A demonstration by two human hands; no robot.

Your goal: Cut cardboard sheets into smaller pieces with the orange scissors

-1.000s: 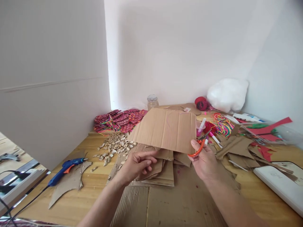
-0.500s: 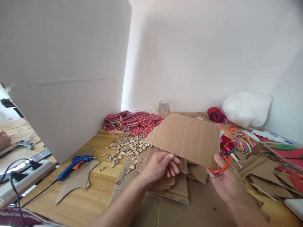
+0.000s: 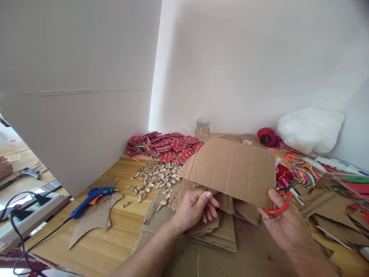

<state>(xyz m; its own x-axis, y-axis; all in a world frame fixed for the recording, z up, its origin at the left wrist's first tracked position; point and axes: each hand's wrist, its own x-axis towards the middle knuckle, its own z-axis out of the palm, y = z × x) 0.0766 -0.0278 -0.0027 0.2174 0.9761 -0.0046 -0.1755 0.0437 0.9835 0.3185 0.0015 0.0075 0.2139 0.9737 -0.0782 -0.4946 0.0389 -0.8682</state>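
Note:
My right hand (image 3: 285, 219) holds orange-handled scissors (image 3: 281, 211) and pinches the lower right corner of a flat cardboard piece (image 3: 230, 169). The cardboard is raised and tilted, with its upper left side cut at a slant. Dark scissor blades (image 3: 288, 187) point up and away to the right. Just under the cardboard's lower left edge is my left hand (image 3: 197, 207), its fingers loosely curled with nothing visible in them. Beneath both hands lie stacked cardboard scraps (image 3: 226, 232) on a larger brown sheet (image 3: 239, 257).
A blue glue gun (image 3: 92, 200) rests on a cardboard offcut (image 3: 89, 223) at left, its cord running to a power strip (image 3: 37, 215). Pistachio-like shells (image 3: 157, 175), red patterned pieces (image 3: 165, 146), a glass jar (image 3: 202, 130), yarn (image 3: 268, 137), white stuffing (image 3: 311, 130) and colourful cords (image 3: 302, 169) lie behind.
The view has shifted slightly, so most things sit a little further right. My right hand still grips the cardboard and scissors; my left hand keeps its curled pose.

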